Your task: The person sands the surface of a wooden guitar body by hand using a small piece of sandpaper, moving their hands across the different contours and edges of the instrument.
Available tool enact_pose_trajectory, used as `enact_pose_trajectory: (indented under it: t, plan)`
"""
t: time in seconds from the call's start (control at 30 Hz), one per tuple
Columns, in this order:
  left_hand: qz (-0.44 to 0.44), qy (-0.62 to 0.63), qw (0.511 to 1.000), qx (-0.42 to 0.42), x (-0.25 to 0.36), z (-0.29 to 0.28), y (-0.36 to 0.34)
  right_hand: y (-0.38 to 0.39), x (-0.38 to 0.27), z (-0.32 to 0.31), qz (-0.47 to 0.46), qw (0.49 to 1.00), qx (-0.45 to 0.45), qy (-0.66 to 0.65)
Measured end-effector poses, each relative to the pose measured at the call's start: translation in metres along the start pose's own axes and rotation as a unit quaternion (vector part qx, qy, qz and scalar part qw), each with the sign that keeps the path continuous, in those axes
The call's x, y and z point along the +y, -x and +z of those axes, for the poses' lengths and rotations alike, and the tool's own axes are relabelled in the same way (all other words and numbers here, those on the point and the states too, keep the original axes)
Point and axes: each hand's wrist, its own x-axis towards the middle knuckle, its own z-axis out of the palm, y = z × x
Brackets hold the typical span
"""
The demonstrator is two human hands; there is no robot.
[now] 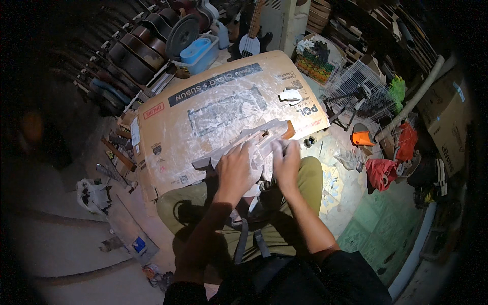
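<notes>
A long, pale grey, dusty workpiece with a brown wooden end lies near the front edge of a cardboard sheet. My left hand is closed on the workpiece, fingers over its left part. Just to the right, my right hand is closed at the workpiece's right part, pinching something pale that I cannot make out. A small white folded piece lies farther back on the cardboard. The cardboard is smeared with white dust. My olive-trousered legs are below the hands.
Guitars line the back left beside a blue tub; a bass stands behind the cardboard. A wire rack, orange object, red bags, pale pole and boxes crowd the right. Offcuts and tools lie left.
</notes>
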Motion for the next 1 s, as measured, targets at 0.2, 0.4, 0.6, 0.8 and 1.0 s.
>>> enact_pose_trajectory:
  t: [0.2,0.4,0.6,0.8,1.0]
  plan:
    - [-0.027,0.022,0.999,-0.014,-0.004,0.002,-0.005,-0.015,0.005,-0.001,0.036,0.999,0.008,0.005]
    - [-0.019,0.037,0.999,0.005,-0.010,0.001,-0.005,-0.010,-0.001,0.000,-0.004,0.999,-0.012,0.034]
    - [0.013,0.014,0.999,0.042,-0.011,-0.001,0.000,0.005,-0.008,0.009,-0.081,0.997,-0.008,-0.003]
    - [-0.010,0.007,1.000,0.013,-0.011,0.000,-0.002,0.012,-0.012,0.009,-0.079,0.996,-0.046,-0.019]
    - [-0.034,0.025,0.999,-0.005,-0.014,0.000,-0.003,0.014,-0.012,0.008,-0.125,0.991,-0.042,0.009]
